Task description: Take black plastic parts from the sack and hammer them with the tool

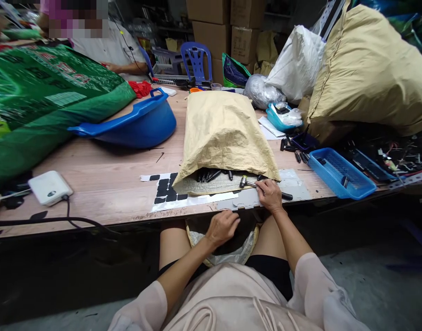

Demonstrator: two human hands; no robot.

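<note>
My right hand (270, 195) rests at the table's front edge, fingers closed round a small hammer (249, 183) with a metal head and a black handle. My left hand (222, 227) hangs just below the table edge, fingers curled over the mouth of a sack (245, 252) held between my knees; what it grips is hidden. In front of me lies a tan woven sack (224, 133), its open mouth spilling several small black parts (212, 175). A white sheet with black adhesive pads (165, 191) lies left of the sack's mouth.
A blue basin (135, 124) and a large green sack (35, 105) lie to the left, a white power adapter (49, 187) with a cable near the front edge. A blue tray (341, 174), black parts and big bags fill the right. Another person (110, 46) sits at the far side.
</note>
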